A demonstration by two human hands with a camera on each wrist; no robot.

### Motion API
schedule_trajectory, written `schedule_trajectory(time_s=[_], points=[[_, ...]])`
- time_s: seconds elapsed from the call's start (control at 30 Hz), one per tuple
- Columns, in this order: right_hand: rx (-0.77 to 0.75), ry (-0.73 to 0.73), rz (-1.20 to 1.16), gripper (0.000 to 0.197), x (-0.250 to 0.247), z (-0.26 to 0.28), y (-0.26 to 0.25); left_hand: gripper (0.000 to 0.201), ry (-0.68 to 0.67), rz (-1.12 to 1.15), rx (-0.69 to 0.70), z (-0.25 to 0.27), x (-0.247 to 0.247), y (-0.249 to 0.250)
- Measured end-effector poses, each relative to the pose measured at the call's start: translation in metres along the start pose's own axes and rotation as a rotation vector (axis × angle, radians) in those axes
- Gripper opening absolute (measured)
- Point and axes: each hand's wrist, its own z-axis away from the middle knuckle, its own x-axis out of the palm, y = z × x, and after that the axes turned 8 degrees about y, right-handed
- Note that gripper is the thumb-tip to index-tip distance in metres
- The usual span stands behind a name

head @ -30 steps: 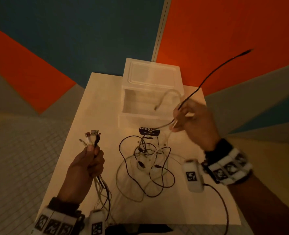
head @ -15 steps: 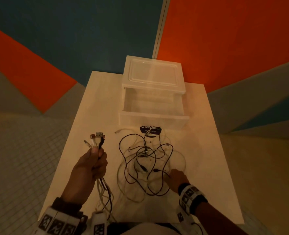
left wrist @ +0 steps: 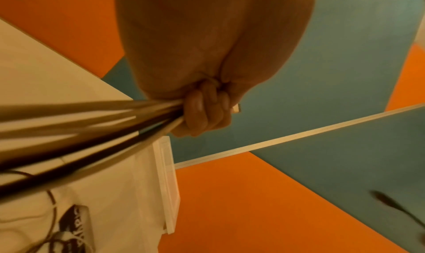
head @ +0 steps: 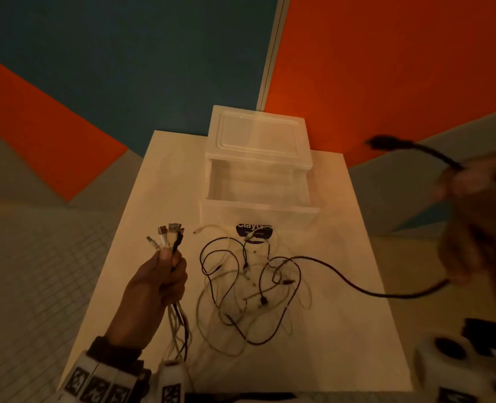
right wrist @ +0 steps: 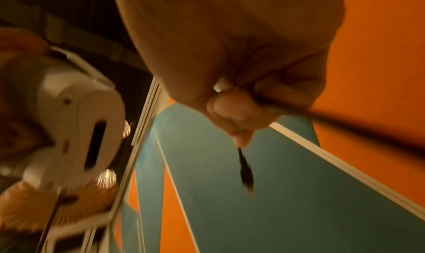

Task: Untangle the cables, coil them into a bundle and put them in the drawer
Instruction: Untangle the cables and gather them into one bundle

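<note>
A tangle of black and white cables [head: 249, 289] lies on the white table [head: 342, 330] in front of the open drawer [head: 258, 207]. My left hand [head: 156, 289] grips a bunch of cable ends [head: 168, 237], plugs sticking up, their cords [left wrist: 80, 122] trailing down. My right hand [head: 479, 216], raised and blurred at the right, holds a black cable [head: 366, 289] near its plug [head: 380, 142]; the cord runs back to the tangle. In the right wrist view the fingers [right wrist: 232, 108] curl round that cable and the plug [right wrist: 246, 173] hangs beyond them.
The translucent drawer unit [head: 258, 141] stands at the table's far edge against orange and teal wall panels. A dark label [head: 254, 229] lies just before the drawer front. A tiled floor [head: 31, 271] lies to the left of the table.
My right hand went down to the tangle, took a black cable end and has lifted it up and to the right. The left hand has stayed put with its bunch.
</note>
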Motion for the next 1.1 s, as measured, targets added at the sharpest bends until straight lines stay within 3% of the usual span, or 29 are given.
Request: schedule_trajectory(time_s=[0.07,0.2,0.4,0.53,0.6,0.67,0.7,0.77,0.83,0.9,1.0,1.03,1.1], points=[[0.044,-0.120,0.075,0.017,0.023,0.003,0.011,0.050,-0.005,-0.056,0.042,0.001,0.010,0.003],[-0.165,-0.403,0.369,0.023,0.108,0.029,0.063,0.052,0.043,-0.361,0.204,0.013,0.039,0.003],[-0.197,-0.454,0.293,0.022,0.155,0.031,0.093,0.030,0.039,-0.543,0.187,0.023,0.072,-0.008],[-0.019,-0.524,0.136,0.027,0.134,0.019,0.133,0.025,0.234,-0.307,0.162,0.011,0.036,0.011],[0.050,-0.522,0.164,0.035,0.120,0.017,0.173,0.011,0.246,-0.161,0.201,0.007,0.008,0.028],[0.039,-0.519,0.325,0.049,0.114,0.020,0.215,0.011,0.221,-0.032,0.231,0.007,-0.014,0.043],[0.056,-0.506,0.443,0.046,0.113,0.021,0.234,0.006,0.226,-0.004,0.246,0.008,-0.022,0.048],[0.114,-0.440,0.700,0.042,0.113,0.024,0.255,0.023,0.280,-0.011,0.242,0.011,-0.033,0.054],[0.238,-0.486,0.786,0.060,0.117,0.023,0.259,0.030,0.317,-0.029,0.220,0.014,-0.034,0.057],[0.369,-0.491,0.488,0.054,0.119,0.020,0.243,0.032,0.316,-0.038,0.233,0.015,-0.033,0.056],[0.481,-0.322,-0.268,0.013,0.114,0.015,0.214,0.035,0.349,-0.112,0.264,0.016,-0.028,0.052],[0.509,-0.273,-0.487,0.012,0.109,0.013,0.205,0.035,0.373,-0.148,0.274,0.017,-0.028,0.051],[0.583,-0.212,-0.897,0.036,0.093,0.010,0.191,0.033,0.452,-0.207,0.279,0.018,-0.031,0.051]])
